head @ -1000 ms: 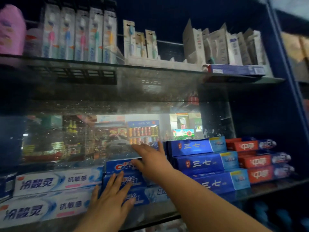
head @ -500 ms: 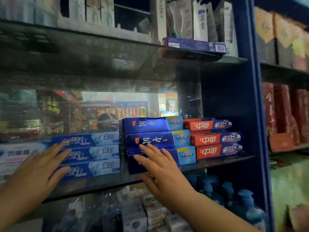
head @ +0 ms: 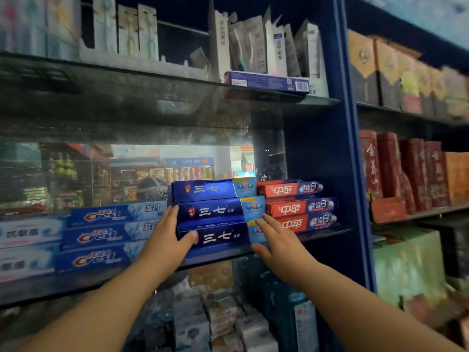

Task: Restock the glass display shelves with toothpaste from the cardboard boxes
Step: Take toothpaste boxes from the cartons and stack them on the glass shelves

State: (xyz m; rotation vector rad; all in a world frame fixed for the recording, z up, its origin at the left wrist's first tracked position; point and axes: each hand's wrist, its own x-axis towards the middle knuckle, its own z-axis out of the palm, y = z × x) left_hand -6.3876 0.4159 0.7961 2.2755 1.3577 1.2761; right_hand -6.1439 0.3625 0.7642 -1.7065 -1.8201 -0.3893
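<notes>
A blue shelving frame (head: 341, 153) carries 2 glass shelves in view. The upper glass shelf (head: 299, 99) holds upright toothbrush packs (head: 253, 47), too crowded to count, and 1 flat blue box (head: 266, 82) lying at its front edge. The lower glass shelf (head: 322, 232) bears the toothpaste in front of a mirrored back panel (head: 76, 174).

There are 4 stacks, side by side. At far left, 2 white boxes (head: 28, 235) show, cut by the picture edge. Next stands the Crest stack (head: 106, 236) of 3 light blue boxes. Then comes the dark blue stack (head: 215, 212) of 3 boxes, slightly stepped, the lowest nearest the shelf edge. The red stack (head: 294, 208) of 3 boxes is just beside it on the right, close against the frame upright.

To the right of the frame, a separate shelf holds red tins (head: 406, 171), blurred. Below the lower shelf lie dim packets (head: 228, 321), unclear.

The left hand (head: 165, 240) lies flat, fingers straight and together against the left end of the dark blue stack, between it and the Crest stack, with the thumb across the front of the lowest box. The right hand (head: 279, 241) is flat too, its straight fingers touching the right front end of that lowest box, in front of the red stack.
</notes>
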